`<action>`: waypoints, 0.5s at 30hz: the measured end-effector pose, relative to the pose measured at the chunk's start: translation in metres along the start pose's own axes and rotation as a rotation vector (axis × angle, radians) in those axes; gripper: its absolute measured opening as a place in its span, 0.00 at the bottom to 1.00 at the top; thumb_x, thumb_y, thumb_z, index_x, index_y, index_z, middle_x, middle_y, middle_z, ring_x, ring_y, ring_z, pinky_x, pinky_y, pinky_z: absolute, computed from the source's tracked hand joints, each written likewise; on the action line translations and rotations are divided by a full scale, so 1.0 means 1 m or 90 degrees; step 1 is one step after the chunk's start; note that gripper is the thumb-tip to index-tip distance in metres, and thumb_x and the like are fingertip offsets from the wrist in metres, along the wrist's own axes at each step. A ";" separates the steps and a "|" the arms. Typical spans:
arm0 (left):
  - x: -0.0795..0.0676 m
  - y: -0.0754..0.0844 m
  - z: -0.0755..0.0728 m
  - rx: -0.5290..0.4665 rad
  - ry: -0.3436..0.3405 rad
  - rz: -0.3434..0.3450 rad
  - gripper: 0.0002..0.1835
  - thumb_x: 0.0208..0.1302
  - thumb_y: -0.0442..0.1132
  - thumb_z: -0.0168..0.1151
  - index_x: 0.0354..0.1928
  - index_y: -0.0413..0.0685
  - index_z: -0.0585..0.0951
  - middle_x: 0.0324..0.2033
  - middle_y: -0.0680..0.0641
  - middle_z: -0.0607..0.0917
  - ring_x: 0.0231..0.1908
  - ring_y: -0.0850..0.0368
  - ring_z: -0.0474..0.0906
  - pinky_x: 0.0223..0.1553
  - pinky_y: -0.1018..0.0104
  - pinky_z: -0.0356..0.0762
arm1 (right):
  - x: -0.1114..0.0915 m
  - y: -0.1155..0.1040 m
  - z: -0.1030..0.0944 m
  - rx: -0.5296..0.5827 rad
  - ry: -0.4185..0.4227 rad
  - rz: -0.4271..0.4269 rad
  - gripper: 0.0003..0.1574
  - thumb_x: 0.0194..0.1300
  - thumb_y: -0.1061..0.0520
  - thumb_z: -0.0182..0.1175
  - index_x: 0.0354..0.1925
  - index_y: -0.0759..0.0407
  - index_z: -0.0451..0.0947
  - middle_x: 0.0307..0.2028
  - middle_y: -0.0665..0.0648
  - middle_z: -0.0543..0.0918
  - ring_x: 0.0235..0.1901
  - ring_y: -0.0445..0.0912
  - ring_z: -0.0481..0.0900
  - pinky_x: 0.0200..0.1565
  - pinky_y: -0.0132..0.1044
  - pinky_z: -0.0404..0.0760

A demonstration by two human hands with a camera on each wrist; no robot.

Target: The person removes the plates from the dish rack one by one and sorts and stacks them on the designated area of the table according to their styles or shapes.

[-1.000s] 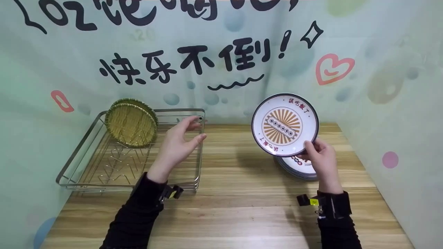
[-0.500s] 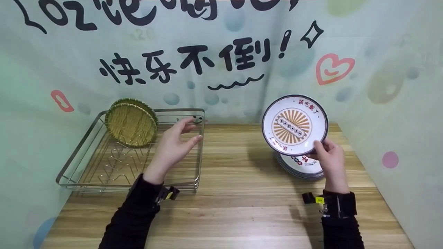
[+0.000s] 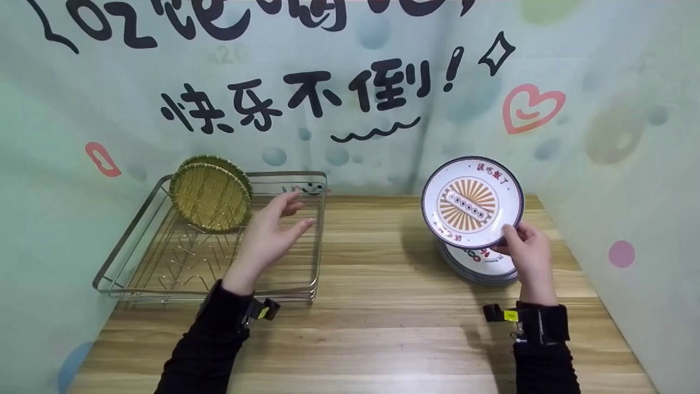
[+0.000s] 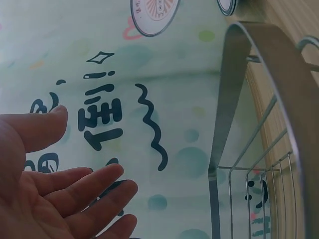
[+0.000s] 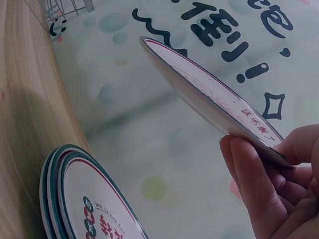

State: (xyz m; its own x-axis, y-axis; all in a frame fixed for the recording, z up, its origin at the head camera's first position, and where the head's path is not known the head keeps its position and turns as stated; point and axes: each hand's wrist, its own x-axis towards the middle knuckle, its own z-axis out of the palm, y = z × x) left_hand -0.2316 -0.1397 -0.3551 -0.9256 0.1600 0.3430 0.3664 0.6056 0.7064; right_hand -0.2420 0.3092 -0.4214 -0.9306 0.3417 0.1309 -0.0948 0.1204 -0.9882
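A white plate [image 3: 472, 202] with a dark rim and an orange sunburst print is held up by my right hand [image 3: 529, 257], thumb on its face and fingers behind its lower right edge. The right wrist view shows this plate [image 5: 214, 94] tilted, raised well off a stack of similar plates [image 5: 94, 204]. In the head view the stack [image 3: 484, 265] sits just below, partly covered by the held plate. My left hand [image 3: 268, 235] hovers over the right part of a wire dish rack [image 3: 320, 235], fingers spread and holding nothing; the left wrist view shows its palm [image 4: 60, 194] bare.
Two round woven trays [image 3: 210, 197] stand upright in the rack's back left. Wire dividers [image 3: 188, 262] run along the rack. The wooden table [image 3: 372, 328] ends against a printed cloth backdrop [image 3: 355, 148], with cloth on both sides.
My right hand has carried the plate to the right and slightly lower, over the stack. The left hand has drifted a little left and down, still holding nothing.
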 end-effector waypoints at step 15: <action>-0.012 -0.023 -0.017 0.032 -0.014 -0.052 0.34 0.65 0.45 0.66 0.68 0.36 0.68 0.58 0.36 0.79 0.59 0.39 0.74 0.64 0.43 0.67 | 0.005 0.019 -0.022 -0.030 -0.030 0.064 0.19 0.73 0.64 0.47 0.51 0.83 0.68 0.25 0.48 0.81 0.22 0.37 0.83 0.34 0.29 0.85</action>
State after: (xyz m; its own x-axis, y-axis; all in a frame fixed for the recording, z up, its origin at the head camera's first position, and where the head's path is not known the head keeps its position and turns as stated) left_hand -0.2277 -0.1682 -0.3650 -0.9542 0.1253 0.2718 0.2853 0.6552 0.6995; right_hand -0.2410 0.3335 -0.4376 -0.9502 0.3106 0.0267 0.0152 0.1315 -0.9912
